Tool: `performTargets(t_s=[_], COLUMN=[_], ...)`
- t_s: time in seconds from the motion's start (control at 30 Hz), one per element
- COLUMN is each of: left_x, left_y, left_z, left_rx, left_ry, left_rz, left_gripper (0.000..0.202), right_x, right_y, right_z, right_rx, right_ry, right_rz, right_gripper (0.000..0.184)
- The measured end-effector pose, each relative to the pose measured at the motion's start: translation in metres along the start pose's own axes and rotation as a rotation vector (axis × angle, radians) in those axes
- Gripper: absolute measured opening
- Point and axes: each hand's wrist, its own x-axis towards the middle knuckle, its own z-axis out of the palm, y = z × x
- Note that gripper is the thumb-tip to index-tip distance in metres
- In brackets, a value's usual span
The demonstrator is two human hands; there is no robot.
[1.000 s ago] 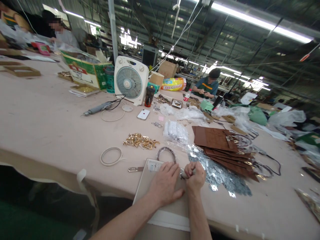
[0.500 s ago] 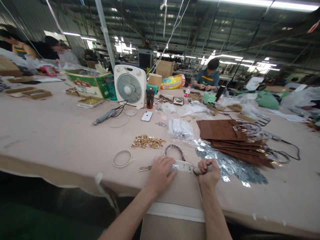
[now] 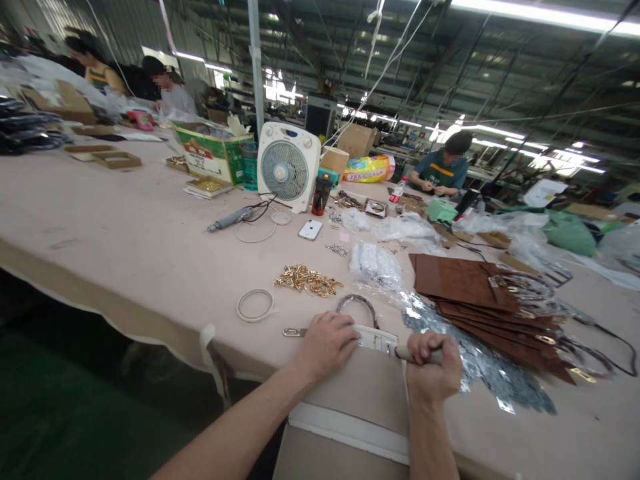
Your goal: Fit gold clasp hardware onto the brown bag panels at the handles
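Note:
A beige bag piece (image 3: 367, 377) with a white band (image 3: 350, 430) reaches over the table's front edge toward me. Along its top edge are a pale strip with small metal fittings (image 3: 383, 341), a dark wrapped handle (image 3: 373, 308) and a strap end with a metal plate (image 3: 293, 332). My left hand (image 3: 327, 347) lies on the top of the bag piece, fingers laid over the strip. In my right hand (image 3: 435, 373) is a grey cylindrical tool (image 3: 404, 353), its end at the strip's right side; its exact kind is hidden by my fingers.
Gold metal fittings (image 3: 307, 280) and a tape roll (image 3: 255, 305) lie ahead. To the right are stacked brown panels (image 3: 460, 277) and thin metal plates (image 3: 500, 367). Farther back stand a fan (image 3: 285, 167), a phone (image 3: 311, 230) and a corded tool (image 3: 230, 219). Across the table sits a person (image 3: 443, 167).
The view has turned left, so things sit farther right. My left thumb has drawn in and a shiny plate beside it is now covered. My right hand still grips the tool.

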Motion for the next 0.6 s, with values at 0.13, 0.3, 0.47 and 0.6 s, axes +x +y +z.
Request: performTargets(t_s=[0.13,0.3,0.47,0.6], left_x=[0.000,0.000,-0.001,-0.001], left_y=[-0.001,0.001,0.002,0.003], left_z=[-0.002,-0.005,-0.007,-0.008], left_rx=[0.021,0.041,0.077,0.092], left_ry=[-0.016,-0.023,-0.025,-0.033], left_rz=[-0.005,0.000,-0.002,-0.004], left_gripper=[0.015,0.015,0.014,0.015], right_x=[-0.014,-0.035,-0.044,-0.045], right_y=[0.008,0.035,0.042,0.041], right_z=[0.030,0.041,0.041,0.046], right_rx=[0.018,0.006,0.046,0.025], right_ry=[-0.163,-0.203,-0.162,-0.148], right_rz=[0.056,0.038,0.001,-0.035], right_gripper=[0.036,0.035,0.036,0.036])
